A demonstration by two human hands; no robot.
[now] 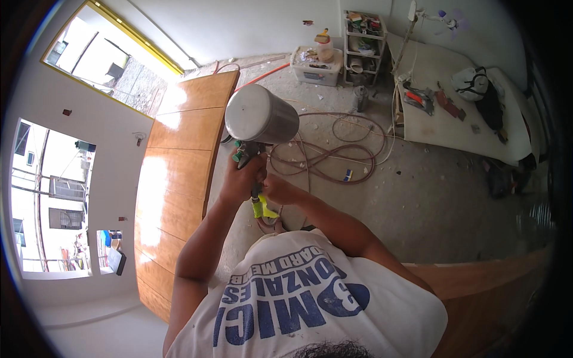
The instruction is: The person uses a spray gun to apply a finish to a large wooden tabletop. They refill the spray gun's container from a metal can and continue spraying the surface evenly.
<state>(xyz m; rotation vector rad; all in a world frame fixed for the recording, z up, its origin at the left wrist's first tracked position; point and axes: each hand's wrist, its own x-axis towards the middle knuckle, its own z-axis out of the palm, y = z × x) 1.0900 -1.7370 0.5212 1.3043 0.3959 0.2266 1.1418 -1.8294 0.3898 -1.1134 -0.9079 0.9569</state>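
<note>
In front of me I hold a spray gun with a large silver paint cup (261, 114) on top and green knobs at its side. My left hand (240, 180) is wrapped round the gun's grip, just under the cup. Close beside it, my right hand (276, 190) is closed at the lower end of the grip, where its fingertips are partly hidden. A bright yellow-green piece (261, 207) hangs below the hands at the hose end. To the left stands a glossy brown wooden panel (179, 152) with grooves across it, apart from the gun.
A reddish hose (322, 176) lies looped on the concrete floor. Ahead are a white plastic bin (316, 74) and a shelf rack (363, 45). Tools and a white helmet-like item (470, 83) lie on a pale table (430, 126). Another brown panel (471, 283) is at lower right.
</note>
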